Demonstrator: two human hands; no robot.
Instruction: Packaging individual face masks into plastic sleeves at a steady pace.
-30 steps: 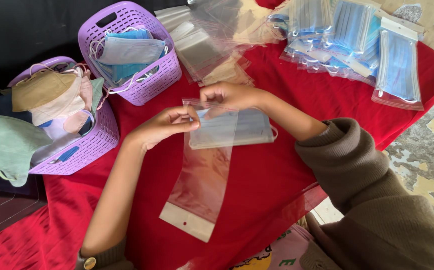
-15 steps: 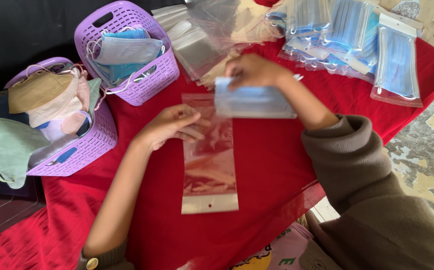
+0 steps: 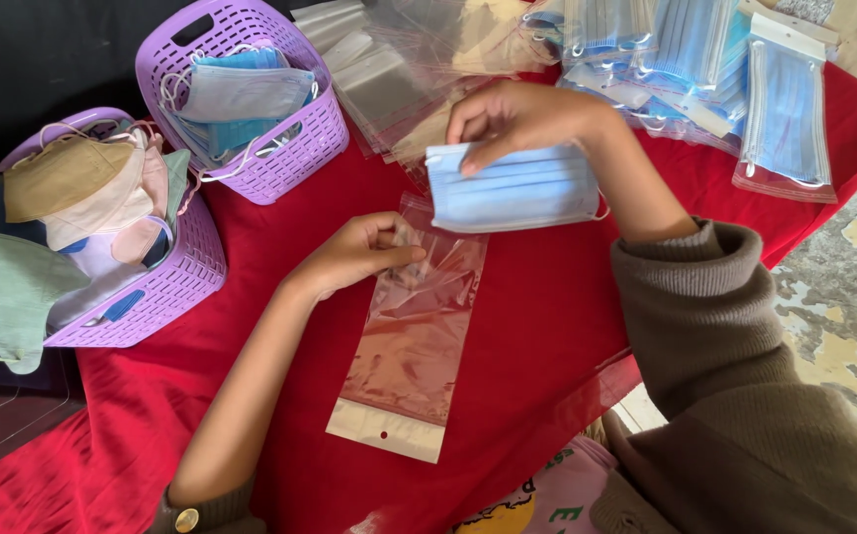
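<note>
Clear plastic sleeve [image 3: 411, 341] now lies flat on the red cloth [image 3: 547, 326], white header strip nearest the person, mouth at the far end. Left hand [image 3: 359, 252] pinches the sleeve's mouth, fingers closed on the top layer. Right hand [image 3: 517, 119] has lifted the blue face mask [image 3: 513, 188] clear of the sleeve, fingertips closed on its top edge, mask hanging just beyond the opening. So: mask out, not bagged yet. Far side: two purple baskets [image 3: 280, 158] of masks, packed sleeves far right [image 3: 784, 109].
</note>
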